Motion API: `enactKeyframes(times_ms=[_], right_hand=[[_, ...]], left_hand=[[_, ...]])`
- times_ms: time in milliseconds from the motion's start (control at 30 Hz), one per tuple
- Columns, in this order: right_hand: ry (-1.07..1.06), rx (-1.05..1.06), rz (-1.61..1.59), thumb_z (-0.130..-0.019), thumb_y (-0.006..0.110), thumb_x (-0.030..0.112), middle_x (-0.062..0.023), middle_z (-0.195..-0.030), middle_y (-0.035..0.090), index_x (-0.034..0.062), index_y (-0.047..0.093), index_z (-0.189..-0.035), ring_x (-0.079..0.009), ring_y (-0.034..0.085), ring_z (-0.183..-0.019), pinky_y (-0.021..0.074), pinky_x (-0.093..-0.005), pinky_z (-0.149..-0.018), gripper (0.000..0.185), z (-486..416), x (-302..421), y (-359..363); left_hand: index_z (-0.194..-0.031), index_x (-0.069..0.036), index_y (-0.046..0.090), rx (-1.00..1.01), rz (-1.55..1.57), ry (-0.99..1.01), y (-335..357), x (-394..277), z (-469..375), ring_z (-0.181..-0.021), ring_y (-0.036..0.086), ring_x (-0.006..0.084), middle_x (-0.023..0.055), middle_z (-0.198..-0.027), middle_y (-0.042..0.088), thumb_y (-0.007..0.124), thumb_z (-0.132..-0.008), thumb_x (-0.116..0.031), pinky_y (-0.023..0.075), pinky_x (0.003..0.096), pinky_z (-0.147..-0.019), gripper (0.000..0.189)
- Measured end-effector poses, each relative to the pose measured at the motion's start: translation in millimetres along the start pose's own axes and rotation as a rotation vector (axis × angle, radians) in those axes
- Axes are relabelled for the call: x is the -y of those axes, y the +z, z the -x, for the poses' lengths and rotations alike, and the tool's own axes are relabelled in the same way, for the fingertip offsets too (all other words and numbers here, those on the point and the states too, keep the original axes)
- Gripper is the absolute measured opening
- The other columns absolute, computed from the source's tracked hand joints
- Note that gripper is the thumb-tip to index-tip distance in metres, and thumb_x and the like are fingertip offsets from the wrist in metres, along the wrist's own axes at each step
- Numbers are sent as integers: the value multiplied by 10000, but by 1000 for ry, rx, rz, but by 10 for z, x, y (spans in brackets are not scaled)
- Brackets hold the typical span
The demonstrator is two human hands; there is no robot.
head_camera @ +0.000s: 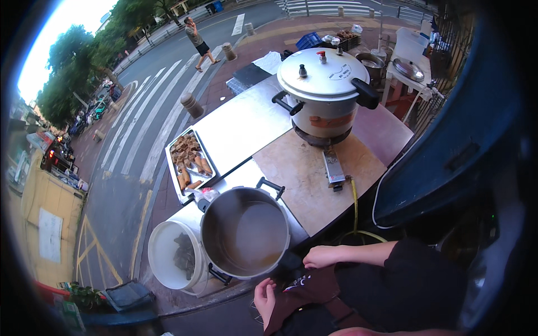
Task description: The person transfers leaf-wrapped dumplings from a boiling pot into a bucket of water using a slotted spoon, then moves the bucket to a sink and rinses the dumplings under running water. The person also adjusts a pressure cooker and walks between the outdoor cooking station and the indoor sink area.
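Observation:
My right hand (318, 256) is curled beside the black long handle (291, 260) of an uncovered metal pot; whether its fingers touch the handle is hidden. My left hand (265, 299) is below the pot, fingers loosely bent and apart, nothing seen in it, close to my dark apron (309, 290). The pot (244, 235) holds brownish liquid. Against its left side stands a white plastic bucket (162, 256) with dark pieces inside. A large lidded pressure cooker (323, 90) sits on a gas burner (321, 136) further up the worktop.
A metal tray (173, 170) of fried rolls and brown chunks lies at the worktop's left edge. A yellow gas hose (355, 206) runs down from the burner. A side table (420, 77) holds a metal lid. A person (196, 40) walks by the crosswalk.

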State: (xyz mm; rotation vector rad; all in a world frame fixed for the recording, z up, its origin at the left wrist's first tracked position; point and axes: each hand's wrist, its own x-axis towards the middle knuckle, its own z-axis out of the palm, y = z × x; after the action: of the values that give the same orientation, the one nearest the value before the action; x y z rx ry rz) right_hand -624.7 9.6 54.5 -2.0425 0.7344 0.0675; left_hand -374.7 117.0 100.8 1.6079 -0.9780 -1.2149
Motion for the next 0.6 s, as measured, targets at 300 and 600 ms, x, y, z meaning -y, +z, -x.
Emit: enactKeyframes(times_ms=[300, 600], right_hand=[[65, -768, 90, -850, 611, 205, -151, -890, 652, 58, 639, -1030, -291, 633, -849, 512, -405, -756, 234, -639, 557, -1298], [625, -1211, 893, -845, 555, 74, -161, -1031, 642, 72, 670, -1097, -346, 597, -1014, 487, -455, -882, 277, 80, -571, -4625]], left_hand=[[-1115, 28, 598, 45, 28, 108, -1295, 36, -257, -894, 642, 167, 108, -990, 646, 513, -958, -52, 515, 281, -829, 196], [-1088, 32, 604, -23, 64, 50, -744, 68, -417, -864, 645, 158, 102, -964, 657, 511, -958, -42, 520, 273, -803, 177]])
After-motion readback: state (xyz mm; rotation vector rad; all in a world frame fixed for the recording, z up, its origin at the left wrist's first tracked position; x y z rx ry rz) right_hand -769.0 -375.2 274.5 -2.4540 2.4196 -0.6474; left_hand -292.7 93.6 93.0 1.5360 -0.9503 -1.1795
